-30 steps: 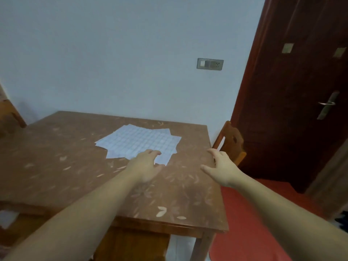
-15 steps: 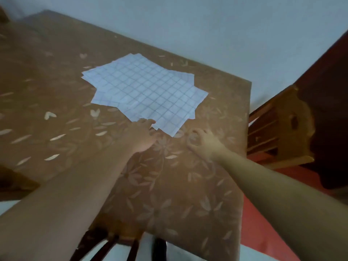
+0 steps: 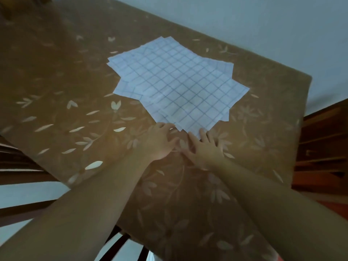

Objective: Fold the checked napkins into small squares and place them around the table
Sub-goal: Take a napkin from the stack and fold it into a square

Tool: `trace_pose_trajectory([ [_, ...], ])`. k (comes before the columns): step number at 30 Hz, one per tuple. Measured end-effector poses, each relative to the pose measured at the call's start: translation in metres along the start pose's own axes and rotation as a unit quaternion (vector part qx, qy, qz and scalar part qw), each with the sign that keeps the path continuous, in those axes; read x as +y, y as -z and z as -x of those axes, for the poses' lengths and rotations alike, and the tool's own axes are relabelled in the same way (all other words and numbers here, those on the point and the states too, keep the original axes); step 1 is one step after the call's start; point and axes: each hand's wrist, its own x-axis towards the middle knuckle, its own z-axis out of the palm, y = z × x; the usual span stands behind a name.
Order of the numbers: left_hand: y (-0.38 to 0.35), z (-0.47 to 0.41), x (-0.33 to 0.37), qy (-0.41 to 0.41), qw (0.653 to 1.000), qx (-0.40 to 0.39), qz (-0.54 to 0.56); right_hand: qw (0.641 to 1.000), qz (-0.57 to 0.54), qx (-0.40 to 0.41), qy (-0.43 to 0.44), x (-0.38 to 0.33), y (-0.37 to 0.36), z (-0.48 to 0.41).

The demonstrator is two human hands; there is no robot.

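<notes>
A loose stack of white napkins with blue checks (image 3: 177, 81) lies unfolded and fanned out on the brown table (image 3: 56, 81) with a pale leaf pattern. My left hand (image 3: 160, 142) lies on the tabletop at the stack's near corner, fingertips touching the napkin edge. My right hand (image 3: 205, 147) lies right beside it with fingers spread flat, the fingertips resting on the near corner of the stack. Neither hand holds a napkin.
A wooden chair (image 3: 323, 147) stands at the table's right side, with a red surface (image 3: 337, 208) below it. Dark chair slats (image 3: 18, 161) show at the left below the table edge. A pale wall (image 3: 263, 25) runs behind the table.
My head has tilted further down over the table. The right hand has slid left and uncurled, its fingers now flat on the near corner of the stack. The left hand stays at that corner.
</notes>
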Motion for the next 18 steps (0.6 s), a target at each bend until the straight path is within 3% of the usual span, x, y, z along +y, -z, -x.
trace_pose_trajectory([
  [7,0.001,-0.009,0.002,-0.011,1.000,0.005,0.023,0.998,0.028,0.059,0.024,0.011,-0.011,-0.002],
  [11,0.003,-0.015,0.009,-0.024,1.000,0.002,-0.014,0.988,0.047,0.137,0.055,0.017,-0.003,-0.012],
  [16,-0.011,-0.054,0.019,-0.103,0.989,0.026,-0.101,0.965,-0.114,0.229,0.054,0.028,0.005,-0.038],
  [18,-0.017,-0.072,0.021,-0.115,0.983,-0.008,-0.141,0.957,-0.133,0.247,0.069,0.030,0.001,-0.046],
])
